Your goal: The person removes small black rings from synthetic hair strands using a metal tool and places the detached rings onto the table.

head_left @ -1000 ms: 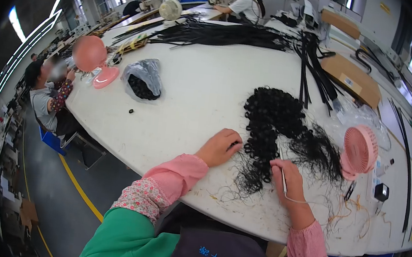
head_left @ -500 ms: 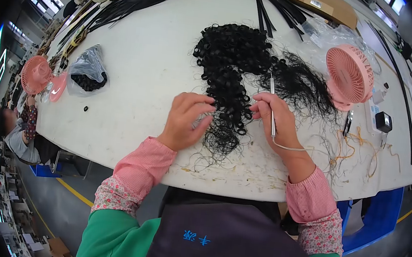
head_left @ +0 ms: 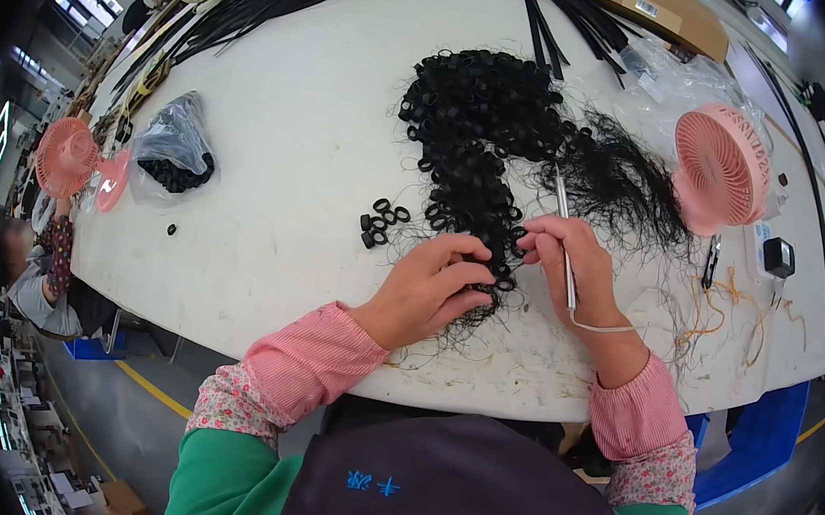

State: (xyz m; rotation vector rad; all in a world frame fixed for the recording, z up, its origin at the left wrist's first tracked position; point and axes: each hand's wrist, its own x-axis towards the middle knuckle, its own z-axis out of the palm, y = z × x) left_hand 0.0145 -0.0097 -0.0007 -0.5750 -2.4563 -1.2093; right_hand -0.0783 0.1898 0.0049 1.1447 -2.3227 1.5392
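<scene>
A long heap of small black rings [head_left: 480, 94] lies on the white table and runs down towards me. My left hand [head_left: 435, 285] rests over the heap's near end, fingers curved and apart, with thin black strands under the fingertips. In my right hand [head_left: 578, 260] is a slim silver pen-shaped tool [head_left: 566, 213] with a pale cord, its tip pointing away from me. The fingertips of that hand touch the heap's right edge; whether they pinch a ring is unclear. Several loose rings [head_left: 376, 226] sit left of the heap. A tangle of thin black strands [head_left: 627, 175] spreads to its right.
A pink fan [head_left: 714, 164] stands at the right, near a black cube-shaped adapter [head_left: 780, 257] and tangled orange string [head_left: 720, 300]. A clear bag of black rings [head_left: 178, 147] and another pink fan [head_left: 66, 158] are at the left. Long black strips [head_left: 288, 3] lie across the back.
My left hand has moved right, onto the heap's near end. Loose rings now show where it was. My right hand stays by the heap's right edge with the tool. The view has shifted slightly.
</scene>
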